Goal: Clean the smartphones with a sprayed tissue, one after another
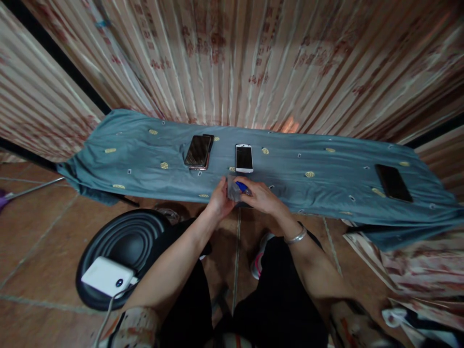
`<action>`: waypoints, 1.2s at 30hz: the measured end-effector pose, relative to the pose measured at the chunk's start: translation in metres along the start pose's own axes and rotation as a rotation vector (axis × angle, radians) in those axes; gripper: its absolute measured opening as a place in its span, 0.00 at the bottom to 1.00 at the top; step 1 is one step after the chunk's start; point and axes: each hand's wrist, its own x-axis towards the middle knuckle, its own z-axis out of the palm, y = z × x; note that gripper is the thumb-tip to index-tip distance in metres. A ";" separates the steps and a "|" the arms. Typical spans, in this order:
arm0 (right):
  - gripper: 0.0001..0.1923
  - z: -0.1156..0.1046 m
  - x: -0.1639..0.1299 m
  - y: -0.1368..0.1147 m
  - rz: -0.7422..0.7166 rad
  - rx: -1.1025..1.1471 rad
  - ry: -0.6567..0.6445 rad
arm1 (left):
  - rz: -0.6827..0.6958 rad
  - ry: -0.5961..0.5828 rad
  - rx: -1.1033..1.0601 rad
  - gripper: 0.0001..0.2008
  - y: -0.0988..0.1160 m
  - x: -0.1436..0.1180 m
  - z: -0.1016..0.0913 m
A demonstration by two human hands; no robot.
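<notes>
Pinching a small grey pouch [234, 189] between left hand [219, 199] and right hand [261, 197] at frame centre, both grips closed on it, steadied over the surface [145, 159] edge, below the white phone [244, 158].

white phone [244, 158], two dark phones [199, 151] [393, 182] on blue cloth [326, 188], white power bank [108, 276] on black stool [125, 239]

- Bare forearms here, a short patterned sleeve [139, 326] in cream and rust on the left arm
- Silver bangle [296, 236] circling the right wrist
- Black trousers [279, 295] below
- A pink-and-white shoe [259, 261] peeking out
</notes>
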 end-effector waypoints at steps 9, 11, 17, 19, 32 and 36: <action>0.33 -0.017 0.000 0.037 0.228 -0.038 0.158 | 0.046 0.023 -0.009 0.21 0.000 0.013 -0.012; 0.33 -0.021 0.003 0.056 0.334 -0.165 0.247 | 0.053 0.024 -0.011 0.18 0.000 0.016 -0.016; 0.36 -0.021 0.012 0.080 0.443 -0.328 0.375 | 0.065 0.060 -0.001 0.17 0.001 0.014 -0.020; 0.33 -0.017 0.014 0.074 0.406 -0.261 0.463 | 0.079 0.067 -0.005 0.18 0.003 0.010 -0.017; 0.11 0.046 0.027 0.001 0.530 1.512 0.164 | 0.111 -0.039 0.042 0.18 0.017 -0.004 -0.011; 0.06 0.046 0.029 0.000 0.579 1.626 0.137 | 0.106 -0.049 0.073 0.16 0.017 -0.003 -0.014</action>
